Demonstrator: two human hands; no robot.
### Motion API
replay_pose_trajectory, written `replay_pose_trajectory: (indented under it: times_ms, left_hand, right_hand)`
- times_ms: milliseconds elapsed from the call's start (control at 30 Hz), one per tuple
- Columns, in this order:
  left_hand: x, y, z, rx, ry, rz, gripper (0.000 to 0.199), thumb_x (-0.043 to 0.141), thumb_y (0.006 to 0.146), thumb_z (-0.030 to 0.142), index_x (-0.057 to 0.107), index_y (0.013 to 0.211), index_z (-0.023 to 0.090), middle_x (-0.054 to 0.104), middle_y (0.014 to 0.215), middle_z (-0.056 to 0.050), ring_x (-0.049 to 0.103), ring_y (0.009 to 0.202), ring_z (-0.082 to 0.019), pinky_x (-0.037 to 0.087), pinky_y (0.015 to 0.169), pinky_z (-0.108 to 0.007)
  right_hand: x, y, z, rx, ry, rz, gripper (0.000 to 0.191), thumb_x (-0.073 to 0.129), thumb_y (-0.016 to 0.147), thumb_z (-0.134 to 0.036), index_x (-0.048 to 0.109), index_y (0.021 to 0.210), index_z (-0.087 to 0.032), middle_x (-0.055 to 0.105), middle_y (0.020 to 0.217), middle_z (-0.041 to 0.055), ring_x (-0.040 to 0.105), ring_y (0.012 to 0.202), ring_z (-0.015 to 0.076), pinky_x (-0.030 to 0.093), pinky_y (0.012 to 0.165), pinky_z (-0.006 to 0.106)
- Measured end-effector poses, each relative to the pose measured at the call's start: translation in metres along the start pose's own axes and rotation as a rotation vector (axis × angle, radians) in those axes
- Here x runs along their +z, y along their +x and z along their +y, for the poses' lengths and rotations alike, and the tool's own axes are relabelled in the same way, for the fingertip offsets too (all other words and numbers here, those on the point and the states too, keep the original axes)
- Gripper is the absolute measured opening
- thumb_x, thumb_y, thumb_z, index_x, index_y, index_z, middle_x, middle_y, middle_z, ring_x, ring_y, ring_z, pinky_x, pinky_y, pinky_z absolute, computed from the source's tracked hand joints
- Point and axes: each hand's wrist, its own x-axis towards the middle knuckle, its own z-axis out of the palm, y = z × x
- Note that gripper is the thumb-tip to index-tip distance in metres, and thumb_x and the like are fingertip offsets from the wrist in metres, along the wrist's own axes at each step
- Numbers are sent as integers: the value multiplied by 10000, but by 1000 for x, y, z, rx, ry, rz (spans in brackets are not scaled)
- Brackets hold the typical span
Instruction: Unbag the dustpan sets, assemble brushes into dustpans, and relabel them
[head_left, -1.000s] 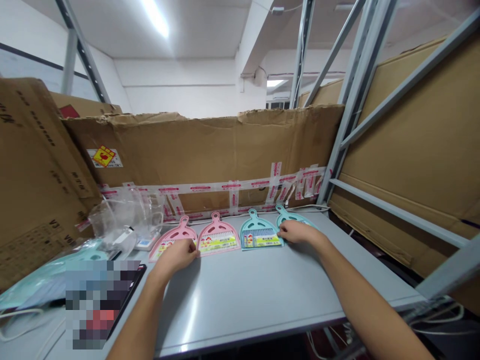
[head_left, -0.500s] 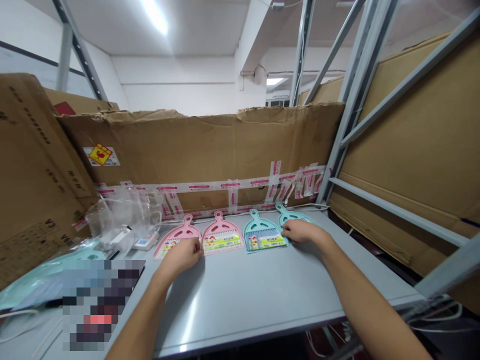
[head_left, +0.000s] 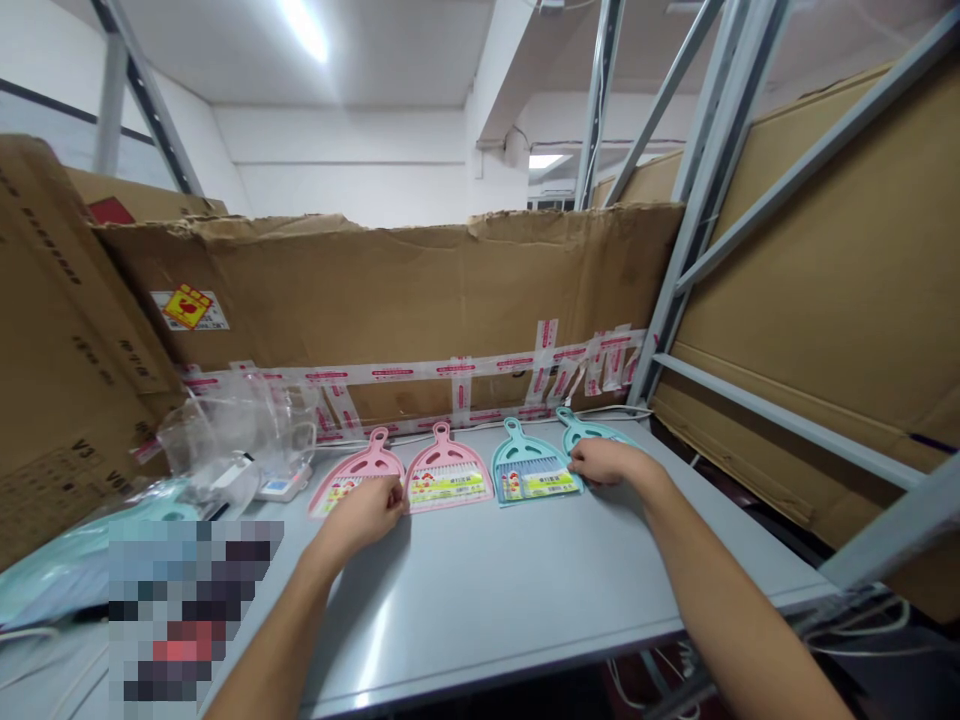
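Note:
A row of dustpan sets with small brushes and printed labels lies flat along the back of the grey table. Two are pink, the left pink dustpan [head_left: 367,462] and the right pink dustpan [head_left: 441,466]; two are teal, the left teal dustpan [head_left: 517,455] and the right teal dustpan [head_left: 589,430]. My left hand [head_left: 373,510], fingers curled, covers the lower right part of the left pink dustpan and reaches the corner of its neighbour. With closed fingers, my right hand [head_left: 606,463] rests at the right teal dustpan's left edge, beside the left teal one. Both sets of fingertips are partly hidden.
A taped cardboard box [head_left: 390,290] stands behind the table [head_left: 480,590]. Clear plastic bags [head_left: 240,420] and a small white device [head_left: 285,485] are at the left, near a teal bagged item [head_left: 97,535]. Metal shelf posts [head_left: 694,190] rise at the right.
The view has turned slightly. Against the box behind, the dustpans and both my hands sit a little further right; the hands' shape looks the same.

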Motion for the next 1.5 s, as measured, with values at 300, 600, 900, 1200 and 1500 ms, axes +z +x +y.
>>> replay_pose_trajectory:
  times_ms: [300,600,900,1200,1500]
  left_hand:
    - [10,3,23,3,-1,37,102,626,966,246,707,910,221,819,956,-99,727,855,-277,340,665,-336]
    - [13,-3,36,-19,-32,63,95,632,926,266,715,894,233,823,956,-100,722,857,-283,329,661,-345]
    - [-5,0,25,-35,-32,240,333,472,1044,330,624,763,237,782,869,-84,641,764,-242,311,664,-357]
    - [-5,7,14,83,-168,282,374,419,1073,400,604,789,241,749,841,-61,627,818,-240,424,753,-342]
    - [9,10,11,161,-248,344,400,408,1094,425,580,785,238,694,807,-37,604,776,-218,408,739,-323]
  right_hand:
    - [-1,1,15,65,19,29,389,660,1023,-460,726,751,-190,773,745,96,610,557,191,459,625,328]
    - [-4,2,25,75,52,57,404,660,1043,-453,685,724,-206,760,724,81,594,536,189,436,622,331]
    - [-5,20,34,84,42,426,423,560,1112,-491,769,908,-185,815,909,124,732,859,249,379,696,308]
    - [8,27,2,21,92,667,351,521,1135,-478,757,1088,-223,807,968,102,707,906,257,333,702,313]
    - [14,35,-5,-115,130,720,273,533,1126,-379,745,1174,-214,817,1075,96,709,975,246,396,782,299]
